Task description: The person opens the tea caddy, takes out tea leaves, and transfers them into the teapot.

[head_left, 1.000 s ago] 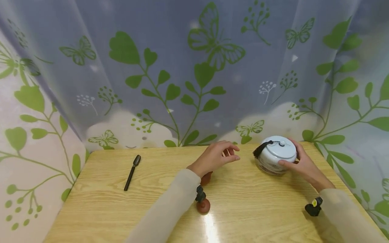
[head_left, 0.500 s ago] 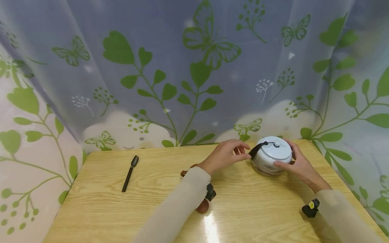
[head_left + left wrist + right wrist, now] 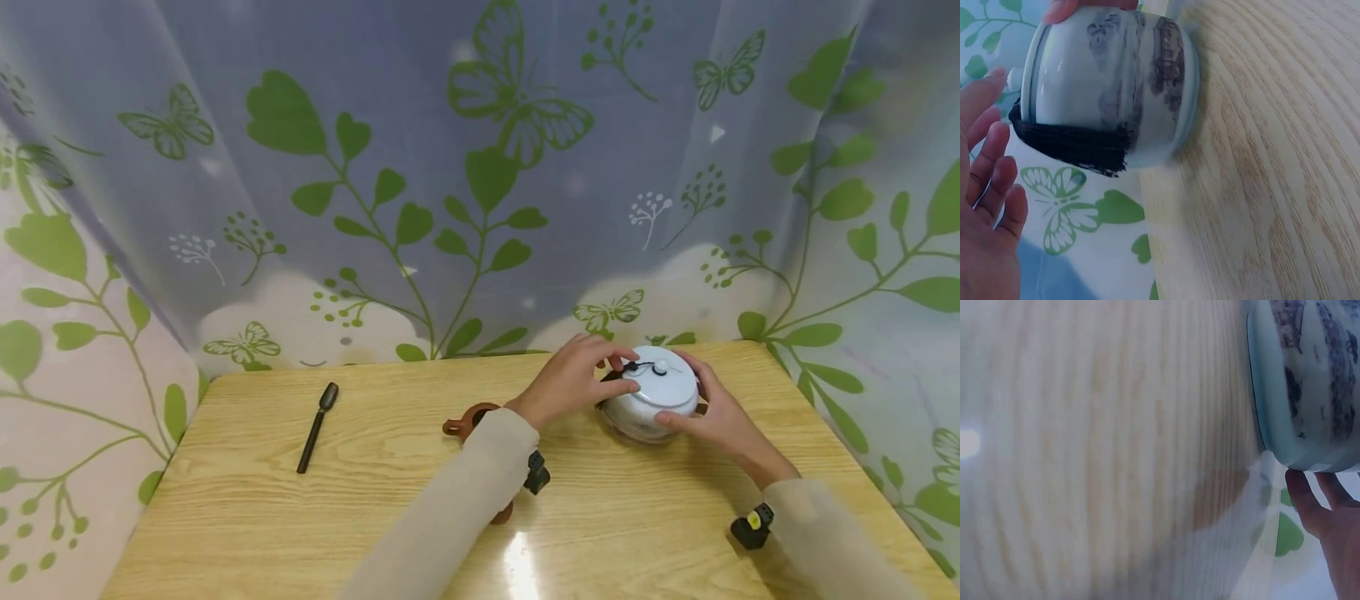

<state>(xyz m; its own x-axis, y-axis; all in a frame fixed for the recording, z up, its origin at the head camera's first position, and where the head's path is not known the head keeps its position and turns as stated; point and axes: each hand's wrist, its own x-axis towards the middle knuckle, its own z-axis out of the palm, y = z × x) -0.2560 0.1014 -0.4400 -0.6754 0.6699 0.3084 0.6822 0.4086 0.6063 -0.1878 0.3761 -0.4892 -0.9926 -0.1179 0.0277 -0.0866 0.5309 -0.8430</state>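
A white lidded porcelain jar [image 3: 641, 421] with dark painted scenery stands at the table's right side. My right hand [image 3: 716, 417] grips its right side, thumb in front and fingers behind. Over the left edge of the jar's lid [image 3: 671, 387] is my left hand [image 3: 573, 375], its fingers loosely bent near the small round knob [image 3: 660, 366]. In the left wrist view these fingers pinch nothing; whether a fingertip touches the lid I cannot tell. A black tassel [image 3: 1072, 147] hangs from the knob down the jar's side. My right fingers [image 3: 1307, 500] lie against the jar in the right wrist view.
A reddish-brown clay teapot [image 3: 474, 417] is partly hidden behind my left forearm. A small brown round piece [image 3: 504, 512] peeks out below that sleeve. On the left lies a dark scoop [image 3: 318, 429]. A leaf-and-butterfly curtain [image 3: 375, 208] borders the wooden table [image 3: 225, 517].
My left hand has moved right, from beside the jar to over its lid. The jar has shifted slightly left in my right hand's grip. More of the teapot shows.
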